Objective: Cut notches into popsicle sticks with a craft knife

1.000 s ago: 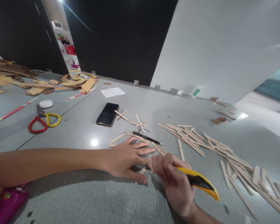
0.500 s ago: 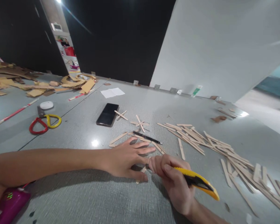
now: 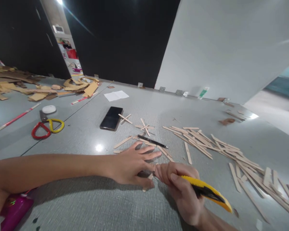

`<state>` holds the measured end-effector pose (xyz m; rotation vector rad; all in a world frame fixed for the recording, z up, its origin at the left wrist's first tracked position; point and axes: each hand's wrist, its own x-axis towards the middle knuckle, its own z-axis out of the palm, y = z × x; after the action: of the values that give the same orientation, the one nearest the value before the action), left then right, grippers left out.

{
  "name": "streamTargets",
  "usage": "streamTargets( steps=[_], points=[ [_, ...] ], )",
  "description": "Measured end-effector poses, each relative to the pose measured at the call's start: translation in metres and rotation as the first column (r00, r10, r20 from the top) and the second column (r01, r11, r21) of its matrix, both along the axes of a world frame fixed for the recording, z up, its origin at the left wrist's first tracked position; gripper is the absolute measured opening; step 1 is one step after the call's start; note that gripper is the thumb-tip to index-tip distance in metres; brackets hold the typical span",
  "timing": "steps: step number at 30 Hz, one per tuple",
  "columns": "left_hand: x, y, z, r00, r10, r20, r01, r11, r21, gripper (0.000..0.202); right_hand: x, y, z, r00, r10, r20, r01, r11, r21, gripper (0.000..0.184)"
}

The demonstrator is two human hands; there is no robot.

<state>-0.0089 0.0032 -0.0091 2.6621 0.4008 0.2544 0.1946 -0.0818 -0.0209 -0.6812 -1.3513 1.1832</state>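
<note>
Head view, and take the smartphone (image 3: 111,118) as the mark! Nearer the person than the phone and a touch to its right, the left hand (image 3: 133,163) lies palm down, fingers fanned wide, closed round nothing that shows. A pale craft stick (image 3: 151,175) peeks out between its thumb and forefinger, mostly covered; whether the hand pins it, I cannot tell.

And here's the right hand (image 3: 183,189), farther right of the phone and nearer the person, fingers curled tight around a yellow-and-black utility knife (image 3: 208,192), thumb laid along the top. The handle juts out to the right, and a dark tip shows past the fist, right by the left forefinger; the edge itself is too small to read.

Around the phone, then: a small cross of sticks (image 3: 125,118) sits at its right edge, a star of sticks (image 3: 144,126) just beyond that, and a black pen (image 3: 153,141) slants below the star. Well right of the phone sprawls a long pile of craft sticks (image 3: 252,175). Left of it, red-and-yellow-handled scissors (image 3: 44,121) with a white case (image 3: 48,109) just behind; beyond it, a folded white paper (image 3: 116,95).
</note>
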Motion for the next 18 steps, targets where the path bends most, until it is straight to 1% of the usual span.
streamTargets(
  steps=[5, 9, 15, 18],
  points=[
    [0.001, -0.001, 0.001, 1.000, 0.001, -0.021, -0.001, 1.000, 0.000, 0.044, 0.001, -0.001, 0.000, 1.000, 0.005, -0.009, -0.005, 1.000, -0.019, 0.041],
    [-0.001, 0.000, 0.000, 1.000, 0.008, -0.019, -0.008, 1.000, 0.003, 0.045, 0.001, -0.001, 0.003, 1.000, -0.005, -0.014, 0.005, 1.000, -0.001, 0.042],
    [-0.005, 0.005, -0.003, 1.000, -0.004, 0.005, 0.004, 1.000, 0.022, 0.059, 0.003, -0.006, 0.000, 0.998, -0.055, 0.023, 0.054, 0.998, 0.032, 0.042],
    [-0.005, 0.005, -0.004, 1.000, -0.007, 0.021, 0.007, 1.000, 0.015, 0.066, 0.012, -0.006, 0.007, 0.990, -0.114, 0.088, 0.108, 0.992, 0.067, 0.039]
  ],
)
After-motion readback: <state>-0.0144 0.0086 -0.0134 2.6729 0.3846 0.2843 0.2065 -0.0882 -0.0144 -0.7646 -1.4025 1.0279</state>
